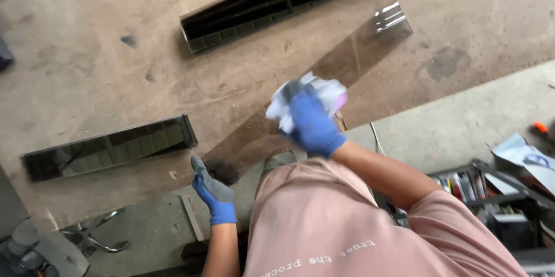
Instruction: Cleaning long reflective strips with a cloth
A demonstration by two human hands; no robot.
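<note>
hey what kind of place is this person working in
Probably a metal fabrication workshop: a stained concrete floor, dark rectangular metal channel pieces lying on it, and a rack of tools. The gloved right hand presses a rag on a long shiny strip.

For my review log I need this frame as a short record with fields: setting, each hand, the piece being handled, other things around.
setting: concrete workshop floor, seen from above
right hand: blue glove, grip closed on a crumpled white cloth pressed on the panel
left hand: blue and grey glove, holds the panel's near end
panel: long, dark, glossy, slanting across the floor
nearby: two dark slotted channel pieces, one to the left, one at the top; cluttered tool rack at right
</note>
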